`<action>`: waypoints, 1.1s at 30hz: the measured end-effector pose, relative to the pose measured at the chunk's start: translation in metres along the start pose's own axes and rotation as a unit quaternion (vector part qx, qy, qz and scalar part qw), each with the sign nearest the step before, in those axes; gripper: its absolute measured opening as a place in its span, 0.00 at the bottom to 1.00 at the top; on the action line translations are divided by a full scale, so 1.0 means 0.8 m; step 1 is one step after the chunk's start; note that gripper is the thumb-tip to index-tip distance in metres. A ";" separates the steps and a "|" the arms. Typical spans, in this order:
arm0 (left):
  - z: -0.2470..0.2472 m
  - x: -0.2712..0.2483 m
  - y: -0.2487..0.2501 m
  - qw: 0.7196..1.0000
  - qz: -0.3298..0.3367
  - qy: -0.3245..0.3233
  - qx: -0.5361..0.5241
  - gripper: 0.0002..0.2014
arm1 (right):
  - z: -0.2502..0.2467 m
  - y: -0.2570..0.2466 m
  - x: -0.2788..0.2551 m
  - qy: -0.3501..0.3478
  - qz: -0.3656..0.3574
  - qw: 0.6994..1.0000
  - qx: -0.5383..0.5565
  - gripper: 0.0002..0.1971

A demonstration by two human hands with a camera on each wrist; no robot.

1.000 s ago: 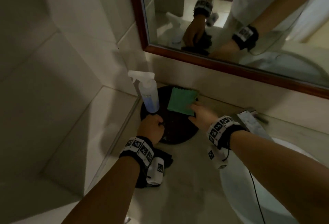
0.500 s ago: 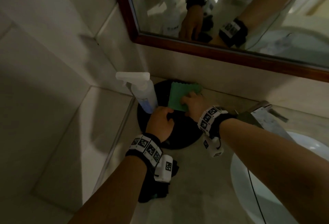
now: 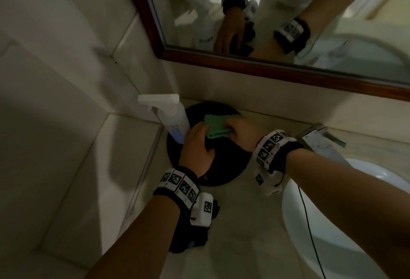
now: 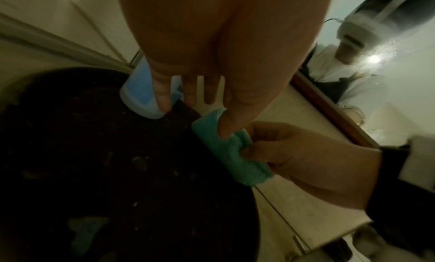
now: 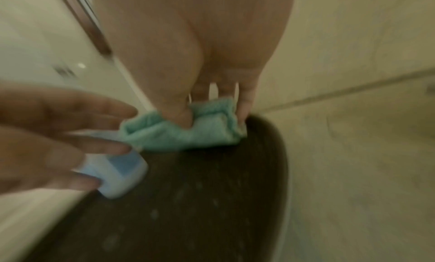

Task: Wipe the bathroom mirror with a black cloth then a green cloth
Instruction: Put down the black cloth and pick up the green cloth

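The green cloth [image 3: 218,124] lies bunched at the back of a round black tray [image 3: 221,172] on the counter. My right hand [image 3: 235,131] pinches its right end between thumb and fingers, as the right wrist view shows on the cloth [image 5: 179,137]. My left hand [image 3: 200,139] reaches in from the left with straight fingers, its thumb touching the cloth's [image 4: 233,165] near edge. The black cloth [image 3: 188,236] lies crumpled on the counter under my left wrist. The wood-framed mirror [image 3: 288,12] hangs above and reflects both hands.
A white spray bottle [image 3: 175,121] of blue liquid stands on the tray's left edge, close to my left fingers. Tiled walls form a corner to the left. A metal tap [image 3: 319,139] and a white basin [image 3: 332,223] are on the right.
My left hand has moved forward from the tray's front edge up to the green cloth. My right hand has bunched the flat cloth and taken hold of it.
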State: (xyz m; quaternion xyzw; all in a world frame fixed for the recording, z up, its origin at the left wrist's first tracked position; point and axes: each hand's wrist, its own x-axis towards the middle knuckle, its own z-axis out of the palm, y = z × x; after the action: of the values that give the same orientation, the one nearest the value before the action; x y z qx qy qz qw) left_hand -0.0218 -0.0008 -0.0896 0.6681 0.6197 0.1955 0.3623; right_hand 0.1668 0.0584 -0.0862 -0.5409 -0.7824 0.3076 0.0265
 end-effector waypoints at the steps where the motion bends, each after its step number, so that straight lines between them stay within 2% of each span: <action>1: -0.001 0.000 0.004 1.000 0.004 0.010 -0.002 0.34 | -0.008 -0.003 -0.005 -0.016 -0.004 1.000 0.015 0.11; 4: -0.005 -0.005 0.023 1.000 0.002 0.016 -0.018 0.33 | -0.034 -0.016 -0.025 -0.063 -0.001 0.997 0.040 0.10; 7: -0.009 -0.008 0.047 1.000 -0.011 -0.003 -0.004 0.24 | -0.059 -0.023 -0.050 -0.073 -0.015 0.996 0.049 0.10; 10: -0.010 -0.018 0.087 0.999 -0.009 -0.032 -0.006 0.08 | -0.085 -0.025 -0.086 -0.031 -0.015 0.996 0.076 0.09; 12: -0.011 -0.028 0.118 0.999 0.019 -0.032 -0.009 0.04 | -0.105 -0.025 -0.117 0.017 -0.001 0.995 0.099 0.11; 15: -0.009 -0.047 0.169 0.998 0.048 -0.014 -0.033 0.03 | -0.136 -0.021 -0.174 0.096 0.016 0.987 0.126 0.12; 19: -0.009 -0.085 0.255 0.992 0.102 0.002 -0.071 0.06 | -0.188 -0.016 -0.268 0.169 -0.017 0.978 0.117 0.12; 21: -0.007 -0.107 0.306 0.989 0.133 0.014 -0.066 0.12 | -0.214 -0.014 -0.323 0.207 -0.044 0.971 0.116 0.10; 24: 0.003 -0.148 0.389 0.981 0.170 0.027 -0.092 0.09 | -0.253 -0.006 -0.410 0.255 -0.055 0.961 0.090 0.10; 27: 0.023 -0.188 0.468 0.969 0.221 0.014 -0.110 0.13 | -0.289 0.011 -0.497 0.287 -0.056 0.954 0.064 0.11; 30: 0.047 -0.226 0.541 0.960 0.264 0.010 -0.096 0.09 | -0.320 0.036 -0.580 0.310 -0.021 0.949 0.048 0.15; 33: 0.072 -0.262 0.607 0.945 0.316 0.011 -0.083 0.10 | -0.345 0.060 -0.657 0.325 -0.007 0.944 0.056 0.15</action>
State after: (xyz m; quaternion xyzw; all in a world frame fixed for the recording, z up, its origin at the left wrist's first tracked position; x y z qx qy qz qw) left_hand 0.3198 -0.2033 0.2642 0.7949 0.3622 0.3583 0.3294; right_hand 0.5273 -0.2593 0.2658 -0.6037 -0.7165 0.1579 0.3118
